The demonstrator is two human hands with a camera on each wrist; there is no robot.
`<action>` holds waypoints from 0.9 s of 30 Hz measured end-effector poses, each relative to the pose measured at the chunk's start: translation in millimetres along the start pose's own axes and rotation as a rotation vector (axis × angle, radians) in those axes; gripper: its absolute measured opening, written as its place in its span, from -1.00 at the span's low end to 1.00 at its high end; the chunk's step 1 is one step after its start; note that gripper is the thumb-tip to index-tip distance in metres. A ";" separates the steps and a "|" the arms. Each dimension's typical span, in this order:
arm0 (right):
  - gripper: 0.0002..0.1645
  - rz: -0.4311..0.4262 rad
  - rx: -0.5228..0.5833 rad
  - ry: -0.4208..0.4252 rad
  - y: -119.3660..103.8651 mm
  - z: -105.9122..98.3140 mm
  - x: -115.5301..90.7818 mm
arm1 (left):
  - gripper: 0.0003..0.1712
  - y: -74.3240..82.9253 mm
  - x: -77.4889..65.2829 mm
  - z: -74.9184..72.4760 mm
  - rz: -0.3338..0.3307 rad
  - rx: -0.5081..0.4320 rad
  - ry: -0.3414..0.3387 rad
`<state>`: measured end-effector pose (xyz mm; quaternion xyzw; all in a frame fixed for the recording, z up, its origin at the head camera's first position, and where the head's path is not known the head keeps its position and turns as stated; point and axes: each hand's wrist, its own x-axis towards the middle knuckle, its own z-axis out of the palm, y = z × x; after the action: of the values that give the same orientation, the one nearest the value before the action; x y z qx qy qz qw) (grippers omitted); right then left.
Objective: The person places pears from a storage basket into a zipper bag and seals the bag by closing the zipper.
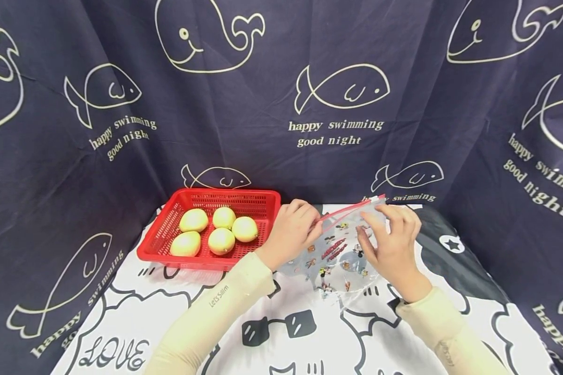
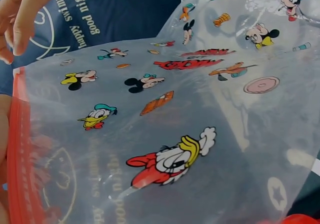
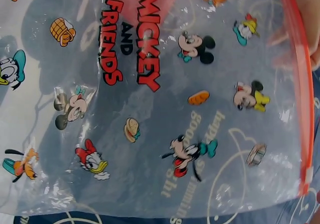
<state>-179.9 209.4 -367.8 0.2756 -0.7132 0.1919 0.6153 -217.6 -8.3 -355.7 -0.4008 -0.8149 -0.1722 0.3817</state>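
Note:
A clear zip bag (image 1: pixel 338 255) with cartoon prints and a red zip edge is held up over the table. My left hand (image 1: pixel 293 226) pinches that edge near its left end. Close to the bag's upper right corner is my right hand (image 1: pixel 396 250), fingers spread and loosely bent, holding nothing that I can see. In the left wrist view the right hand (image 2: pixel 25 19) hangs just off the bag's corner. A pale slider (image 3: pixel 309 175) sits at one end of the red zip. No contents show through the bag's plastic (image 3: pixel 125 179).
To the left of the bag stands a red perforated basket (image 1: pixel 143 252) holding several yellow lemons (image 1: pixel 221 241). A white cloth (image 1: pixel 169 312) with black drawings covers the table. Dark blue printed curtains (image 1: pixel 272 83) enclose the back and sides.

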 end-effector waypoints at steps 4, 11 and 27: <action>-0.75 -0.091 0.003 -0.015 -5.8 2.8 -0.2 | -0.91 2.4 -0.8 0.4 -0.015 0.005 -0.025; -0.75 -0.178 0.017 -0.098 -8.2 8.0 -3.4 | -0.91 5.3 -0.7 0.3 -0.017 -0.001 -0.016; -0.77 -0.278 0.067 -0.180 -10.5 9.8 -9.7 | -0.91 9.5 -1.4 -2.5 -0.051 -0.029 -0.028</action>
<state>-180.0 196.8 -379.8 0.4079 -0.7138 0.1029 0.5600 -208.4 -4.6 -355.4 -0.3878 -0.8275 -0.1880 0.3600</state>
